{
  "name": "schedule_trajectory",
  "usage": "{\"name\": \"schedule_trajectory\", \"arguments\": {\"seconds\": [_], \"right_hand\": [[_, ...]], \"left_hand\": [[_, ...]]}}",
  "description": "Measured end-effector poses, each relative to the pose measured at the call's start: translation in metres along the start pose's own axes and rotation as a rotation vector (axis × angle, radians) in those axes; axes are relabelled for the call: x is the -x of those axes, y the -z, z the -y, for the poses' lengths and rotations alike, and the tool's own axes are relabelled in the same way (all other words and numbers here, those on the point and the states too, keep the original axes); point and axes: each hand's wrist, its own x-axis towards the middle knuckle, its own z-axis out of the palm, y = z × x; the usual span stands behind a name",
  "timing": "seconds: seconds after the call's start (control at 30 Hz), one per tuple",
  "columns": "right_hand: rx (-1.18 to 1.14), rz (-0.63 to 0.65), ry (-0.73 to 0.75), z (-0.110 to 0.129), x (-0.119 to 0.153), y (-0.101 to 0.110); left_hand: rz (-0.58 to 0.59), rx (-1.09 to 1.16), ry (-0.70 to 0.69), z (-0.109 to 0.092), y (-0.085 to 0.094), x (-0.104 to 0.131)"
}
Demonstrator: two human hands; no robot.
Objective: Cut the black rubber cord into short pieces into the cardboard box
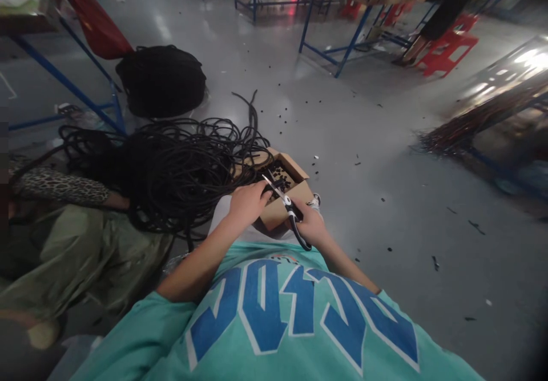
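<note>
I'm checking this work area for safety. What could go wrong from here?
The scissors in the right hand have their blades close to the left hand, so a slip might nick it. The heaped black cord beside the open box could snag or tangle. Small dark scraps on the floor might get underfoot.

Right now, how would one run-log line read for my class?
right hand: holding scissors | left hand: near their tips, grip unclear | box: open, black pieces inside | black cords: heaped left
</note>
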Motion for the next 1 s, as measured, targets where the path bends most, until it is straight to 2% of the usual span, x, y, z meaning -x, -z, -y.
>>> {"name": "schedule_trajectory", "arguments": {"seconds": [0.13, 0.2, 0.37, 0.5, 0.63, 0.83, 0.9, 1.0], "right_hand": [[-0.016, -0.007, 0.022, 0.001, 0.002, 0.0], [-0.048, 0.011, 0.03, 0.001, 0.002, 0.001], [-0.098, 0.087, 0.038, 0.004, 0.003, 0.008], [-0.141, 0.149, 0.108, 0.003, 0.005, 0.011], [-0.184, 0.139, 0.158, -0.001, 0.006, 0.009], [-0.144, 0.083, 0.166, -0.003, 0.007, 0.005], [-0.115, 0.064, 0.159, -0.004, 0.007, 0.004], [-0.123, 0.068, 0.137, -0.006, 0.004, 0.004]], "left_hand": [[-0.119, 0.349, -0.017, 0.001, -0.004, 0.002], [-0.122, 0.395, -0.038, 0.002, -0.006, 0.002], [0.0, 0.279, -0.09, 0.002, -0.005, 0.006], [0.07, 0.296, -0.058, 0.004, -0.004, 0.007], [0.11, 0.448, -0.013, 0.011, -0.007, 0.007], [0.237, 0.829, 0.15, 0.016, -0.016, 0.005], [0.202, 0.856, 0.141, 0.016, -0.018, 0.006], [0.044, 0.771, 0.055, 0.014, -0.018, 0.006]]}}
